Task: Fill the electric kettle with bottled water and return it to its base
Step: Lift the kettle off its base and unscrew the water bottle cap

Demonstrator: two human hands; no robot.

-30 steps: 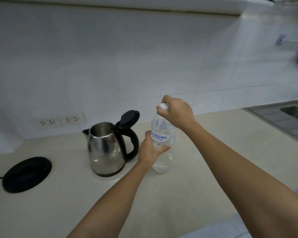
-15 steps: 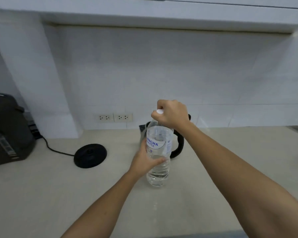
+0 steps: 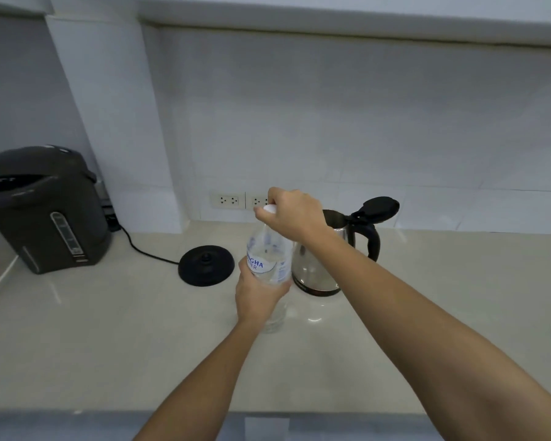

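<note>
A clear water bottle (image 3: pixel 269 249) with a white and blue label stands upright on the counter. My left hand (image 3: pixel 256 294) is wrapped around its lower body. My right hand (image 3: pixel 291 213) is closed over the white cap (image 3: pixel 269 209) at its top. Just behind and to the right stands the steel kettle (image 3: pixel 315 268) with a black handle, its black lid (image 3: pixel 380 207) flipped open. The kettle's round black base (image 3: pixel 206 265) lies on the counter to the left of the bottle, with its cord running left.
A dark grey hot-water dispenser (image 3: pixel 45 208) stands at the far left against the wall. Two wall sockets (image 3: pixel 226 200) sit behind the bottle. The beige counter (image 3: pixel 427 297) stretches to the right, and its front edge (image 3: pixel 77 410) runs along the bottom.
The view has swung, so the dispenser now shows more fully at left and the kettle appears to the bottle's right. Both hands keep their hold on the bottle and cap.
</note>
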